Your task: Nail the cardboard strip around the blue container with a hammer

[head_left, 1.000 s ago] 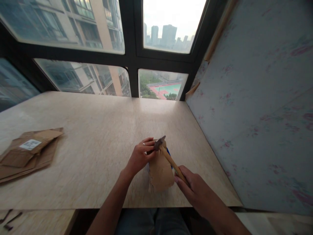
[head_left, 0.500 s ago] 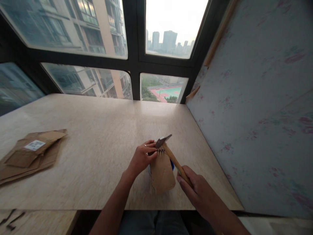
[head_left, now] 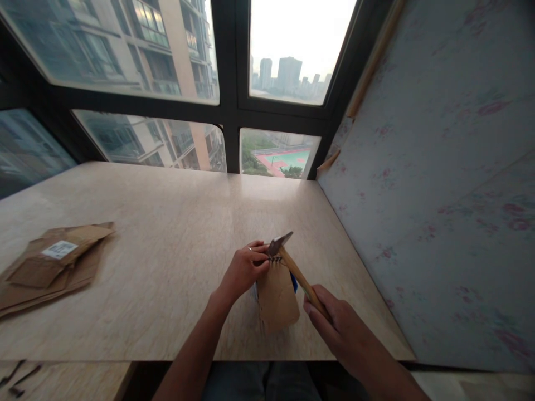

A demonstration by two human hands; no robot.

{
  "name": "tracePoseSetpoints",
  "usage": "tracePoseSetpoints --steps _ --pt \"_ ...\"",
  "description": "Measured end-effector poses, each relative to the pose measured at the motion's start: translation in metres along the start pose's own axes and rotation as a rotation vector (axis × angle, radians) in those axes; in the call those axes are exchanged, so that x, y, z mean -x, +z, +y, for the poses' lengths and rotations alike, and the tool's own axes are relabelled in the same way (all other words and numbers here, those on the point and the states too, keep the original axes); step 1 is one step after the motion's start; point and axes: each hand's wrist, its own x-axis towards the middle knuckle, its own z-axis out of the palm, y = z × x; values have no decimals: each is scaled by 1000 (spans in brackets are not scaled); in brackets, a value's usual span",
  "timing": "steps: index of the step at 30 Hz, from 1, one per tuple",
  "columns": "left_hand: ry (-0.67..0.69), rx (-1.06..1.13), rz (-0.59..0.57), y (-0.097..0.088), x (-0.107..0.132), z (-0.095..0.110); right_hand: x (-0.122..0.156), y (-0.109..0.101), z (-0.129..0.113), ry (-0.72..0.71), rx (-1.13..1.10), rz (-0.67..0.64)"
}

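My right hand (head_left: pixel 334 318) is wrapped round the wooden handle of a hammer (head_left: pixel 303 283). The hammer's metal head is just above the far edge of a brown cardboard piece (head_left: pixel 278 301), close to my left fingertips. Along that edge runs a row of several small dark spikes (head_left: pixel 276 259), perhaps nails or screws. My left hand (head_left: pixel 246 267), with a ring on one finger, is closed at the far left corner of the cardboard; what its fingers pinch is hidden. Something blue (head_left: pixel 294 282) shows from under the cardboard's right side.
Flat brown paper packages (head_left: pixel 58 259) with a white label lie on the left of the pale stone-like surface (head_left: pixel 167 223). Dark metal pieces (head_left: pixel 20 381) rest on a lower surface at bottom left. A floral wall (head_left: pixel 438 195) borders the right; dark-framed windows (head_left: pixel 229 100) stand behind.
The hammer head sits very slightly lower, still by my left fingertips. Both hands keep nearly the same place, and the whole view has shifted a little.
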Motion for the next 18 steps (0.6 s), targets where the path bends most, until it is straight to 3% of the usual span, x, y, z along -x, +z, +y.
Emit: tracePoseSetpoints --steps 10,18 --pt "-131 77 15 3 6 -12 10 9 12 27 -148 57" --pt "-72 121 72 -6 12 -14 24 23 22 65 -280 159"
